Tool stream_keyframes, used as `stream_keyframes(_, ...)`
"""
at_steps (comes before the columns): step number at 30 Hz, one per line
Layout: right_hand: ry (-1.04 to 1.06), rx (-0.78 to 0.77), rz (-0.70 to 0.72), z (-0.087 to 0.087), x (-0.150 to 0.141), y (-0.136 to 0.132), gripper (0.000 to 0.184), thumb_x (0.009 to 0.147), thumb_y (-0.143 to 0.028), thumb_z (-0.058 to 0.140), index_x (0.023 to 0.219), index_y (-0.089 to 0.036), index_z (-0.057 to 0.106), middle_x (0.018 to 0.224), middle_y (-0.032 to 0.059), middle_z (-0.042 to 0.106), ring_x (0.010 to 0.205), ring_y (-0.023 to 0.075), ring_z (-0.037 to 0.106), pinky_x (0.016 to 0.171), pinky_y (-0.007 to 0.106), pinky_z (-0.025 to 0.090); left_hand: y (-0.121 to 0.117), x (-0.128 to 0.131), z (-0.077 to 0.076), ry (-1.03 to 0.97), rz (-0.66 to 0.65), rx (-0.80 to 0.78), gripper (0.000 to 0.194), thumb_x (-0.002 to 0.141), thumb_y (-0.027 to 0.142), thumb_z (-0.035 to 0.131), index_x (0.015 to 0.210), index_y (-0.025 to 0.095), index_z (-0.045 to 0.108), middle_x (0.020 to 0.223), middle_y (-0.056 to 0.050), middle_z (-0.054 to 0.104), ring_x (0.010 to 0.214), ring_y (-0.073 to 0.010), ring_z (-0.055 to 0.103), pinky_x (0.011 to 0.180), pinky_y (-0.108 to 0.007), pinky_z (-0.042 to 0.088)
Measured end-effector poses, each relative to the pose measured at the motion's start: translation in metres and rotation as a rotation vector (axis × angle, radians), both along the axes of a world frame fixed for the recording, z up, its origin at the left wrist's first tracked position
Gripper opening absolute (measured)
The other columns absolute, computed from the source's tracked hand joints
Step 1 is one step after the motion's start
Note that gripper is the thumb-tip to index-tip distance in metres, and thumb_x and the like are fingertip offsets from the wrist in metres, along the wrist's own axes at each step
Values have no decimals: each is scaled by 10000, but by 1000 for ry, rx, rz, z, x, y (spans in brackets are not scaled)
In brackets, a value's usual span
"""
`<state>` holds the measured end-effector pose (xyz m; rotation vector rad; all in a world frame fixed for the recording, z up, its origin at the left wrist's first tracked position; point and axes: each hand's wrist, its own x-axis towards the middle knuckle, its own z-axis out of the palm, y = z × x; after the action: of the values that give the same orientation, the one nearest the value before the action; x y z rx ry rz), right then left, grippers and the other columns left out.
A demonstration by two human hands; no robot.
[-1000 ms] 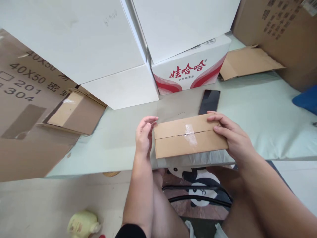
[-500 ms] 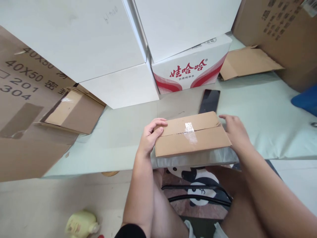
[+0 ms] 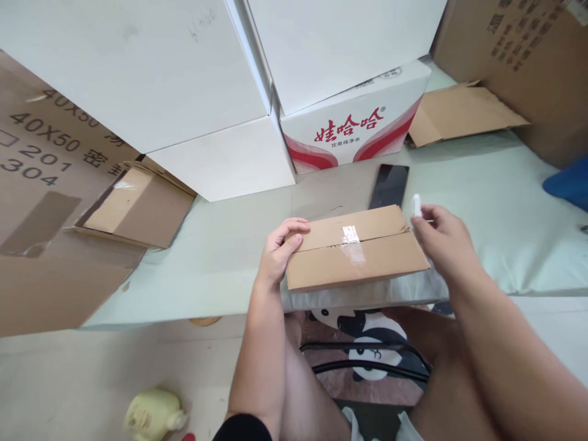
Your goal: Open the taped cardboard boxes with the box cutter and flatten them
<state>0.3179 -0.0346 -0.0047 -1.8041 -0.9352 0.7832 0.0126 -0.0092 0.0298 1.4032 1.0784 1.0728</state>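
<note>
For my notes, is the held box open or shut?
Shut on top: the cardboard box has both flaps down, joined by clear tape.

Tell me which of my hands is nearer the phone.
Right. The right hand is in front and right of the phone; the left hand is farther off to its left.

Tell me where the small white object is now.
In the head view, the small white object is in the right hand, beyond the right end of the taped cardboard box and right of the dark phone.
</note>
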Motion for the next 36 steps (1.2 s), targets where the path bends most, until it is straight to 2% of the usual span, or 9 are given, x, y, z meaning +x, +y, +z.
stream_keyframes(3,350,178,-139,15,1,2,255,710,-391,640,927,-256,645,789,-1,558,646,159,490,586,325,417,0,1,0,1,13,-8,214,813,416,698,886,221,749,1188,-92,676,1177,-292,603,1104,-445,406)
stream_keyframes(7,807,412,-165,48,4,-5,214,634,-293,688,839,-245,651,742,1,461,602,132,408,512,302,359,0,1,-2,-25,13,-16,207,800,413,707,873,224,749,1171,-86,675,1170,-285,601,1099,-431,404)
stream_keyframes(12,747,406,32,84,-18,-29,163,765,-429,704,835,-301,631,778,23,440,624,165,371,504,323,372,1,1,-3,-26,29,-16,227,787,430,710,851,216,746,1160,-93,679,1163,-289,601,1089,-430,409)
stream_keyframes(15,749,391,124,91,-40,-39,286,719,-485,753,896,-312,610,814,8,412,651,157,387,510,303,396,2,2,-3,-31,34,-9,238,771,439,720,842,214,750,1138,-95,687,1142,-289,606,1079,-431,414)
stream_keyframes(18,712,370,218,90,-51,-42,253,765,-486,717,935,-341,597,831,6,420,668,167,420,539,324,439,2,2,-3,-32,29,-1,235,776,439,721,849,218,755,1137,-91,688,1141,-283,607,1086,-426,408)
stream_keyframes(21,765,392,212,87,-51,-43,263,732,-450,768,851,-312,579,780,-7,390,657,165,433,556,333,465,1,3,-3,-31,12,8,231,790,438,720,857,220,755,1136,-90,689,1159,-286,608,1104,-429,398)
stream_keyframes(26,855,463,221,91,-49,-42,481,578,-337,858,633,-237,391,612,-47,305,556,139,412,495,301,419,0,2,-3,-10,-1,32,259,802,464,708,863,215,748,1131,-101,692,1187,-301,606,1112,-443,403)
stream_keyframes(31,682,542,144,94,-52,-43,357,609,-262,783,611,-230,428,487,-87,292,436,105,416,586,332,507,1,1,-4,-11,-3,39,266,799,470,712,866,216,747,1133,-101,696,1182,-302,610,1115,-451,401)
stream_keyframes(36,584,558,76,86,-49,-45,163,684,-172,730,678,-222,575,518,-58,486,562,139,610,682,329,511,1,1,-4,-19,-5,29,243,798,449,717,866,219,750,1139,-98,694,1177,-296,612,1113,-445,397)
